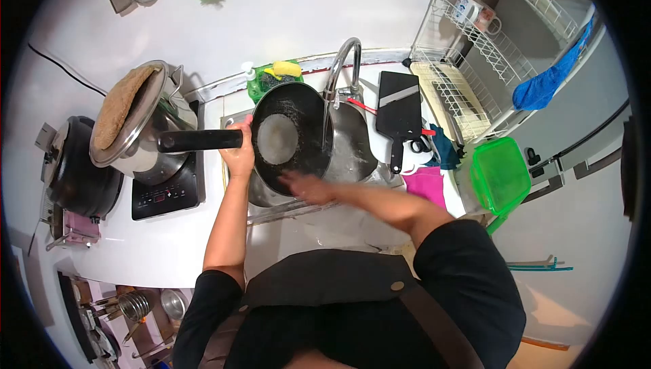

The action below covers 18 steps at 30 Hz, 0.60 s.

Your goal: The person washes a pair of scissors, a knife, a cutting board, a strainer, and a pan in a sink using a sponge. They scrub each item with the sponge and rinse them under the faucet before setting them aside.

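My left hand [239,155] is wrapped round the base of the handle of a dark frying pan [288,101], its thumb at the rim. The black handle juts out to the left. Water from the curved faucet [330,84] falls at the pan's right side, and a cloudy, pale round patch shows on the pan's bottom. My right hand [310,188], blurred by motion, is over the pan's near rim, with its fingers pointing left. Beneath the pan, the metal sink [354,140] is partly hidden.
Behind the pan are a yellow sponge [287,68] and a green soap bottle [253,84]. A large lidded pot [146,121] stands left beside an induction cooker [165,196]. To the right lie a black cutting board [398,108], a pink cloth [426,187] and a green-lidded container [500,176].
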Each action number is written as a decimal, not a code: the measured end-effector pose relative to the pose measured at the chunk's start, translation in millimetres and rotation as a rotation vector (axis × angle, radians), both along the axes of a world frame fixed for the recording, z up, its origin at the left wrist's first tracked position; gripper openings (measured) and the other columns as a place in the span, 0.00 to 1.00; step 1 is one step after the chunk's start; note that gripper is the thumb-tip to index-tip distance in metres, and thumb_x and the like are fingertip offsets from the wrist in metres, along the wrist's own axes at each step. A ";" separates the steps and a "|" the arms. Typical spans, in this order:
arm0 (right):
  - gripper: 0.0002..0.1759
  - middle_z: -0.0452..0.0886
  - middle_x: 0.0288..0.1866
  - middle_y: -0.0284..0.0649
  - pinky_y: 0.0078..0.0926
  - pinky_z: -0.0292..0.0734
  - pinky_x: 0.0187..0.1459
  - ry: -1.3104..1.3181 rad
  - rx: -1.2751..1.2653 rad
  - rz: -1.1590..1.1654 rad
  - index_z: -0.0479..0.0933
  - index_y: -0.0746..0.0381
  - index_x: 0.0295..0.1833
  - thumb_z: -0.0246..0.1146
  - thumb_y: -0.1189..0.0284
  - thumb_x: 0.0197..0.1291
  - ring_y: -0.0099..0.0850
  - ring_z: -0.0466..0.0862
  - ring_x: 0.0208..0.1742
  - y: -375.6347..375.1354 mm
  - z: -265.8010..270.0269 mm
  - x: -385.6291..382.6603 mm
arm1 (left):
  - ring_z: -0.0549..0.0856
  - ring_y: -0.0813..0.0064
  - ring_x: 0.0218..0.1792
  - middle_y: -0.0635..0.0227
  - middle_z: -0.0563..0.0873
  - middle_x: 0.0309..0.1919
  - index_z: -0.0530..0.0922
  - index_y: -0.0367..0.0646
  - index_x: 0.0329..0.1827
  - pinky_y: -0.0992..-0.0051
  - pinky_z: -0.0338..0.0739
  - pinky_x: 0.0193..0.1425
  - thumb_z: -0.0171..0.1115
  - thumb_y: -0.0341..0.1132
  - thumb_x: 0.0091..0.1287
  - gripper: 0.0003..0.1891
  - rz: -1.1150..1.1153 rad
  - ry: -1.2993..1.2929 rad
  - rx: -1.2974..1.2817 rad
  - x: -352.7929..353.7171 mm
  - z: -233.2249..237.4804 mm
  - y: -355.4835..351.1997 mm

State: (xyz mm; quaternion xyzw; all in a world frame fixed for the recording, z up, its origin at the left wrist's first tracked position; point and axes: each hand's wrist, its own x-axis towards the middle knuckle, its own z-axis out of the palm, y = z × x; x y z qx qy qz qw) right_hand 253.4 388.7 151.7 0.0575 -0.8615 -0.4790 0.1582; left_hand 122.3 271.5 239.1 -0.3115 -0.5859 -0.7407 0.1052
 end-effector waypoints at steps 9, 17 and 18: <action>0.14 0.80 0.33 0.42 0.27 0.72 0.40 0.151 -1.928 0.307 0.78 0.61 0.38 0.53 0.63 0.58 0.31 0.79 0.37 112.8 18.5 -82.7 | 0.80 0.74 0.38 0.59 0.82 0.33 0.76 0.32 0.30 0.76 0.72 0.49 0.58 0.30 0.61 0.08 -0.005 -0.103 -0.025 -12.9 10.7 -0.7; 0.12 0.79 0.32 0.38 0.25 0.71 0.39 0.305 -2.716 -0.207 0.77 0.64 0.34 0.52 0.67 0.58 0.28 0.77 0.34 41.6 -69.2 -39.6 | 0.81 0.75 0.34 0.61 0.83 0.29 0.76 0.34 0.27 0.77 0.73 0.44 0.59 0.26 0.59 0.05 0.131 -0.191 0.114 -1.0 -9.4 15.9; 0.11 0.79 0.34 0.39 0.24 0.72 0.41 0.510 -3.018 -0.298 0.76 0.64 0.35 0.52 0.69 0.59 0.28 0.77 0.35 24.9 -69.8 -37.3 | 0.81 0.75 0.34 0.60 0.83 0.29 0.76 0.34 0.27 0.77 0.73 0.44 0.59 0.26 0.59 0.05 0.145 -0.190 0.092 2.7 -12.2 18.7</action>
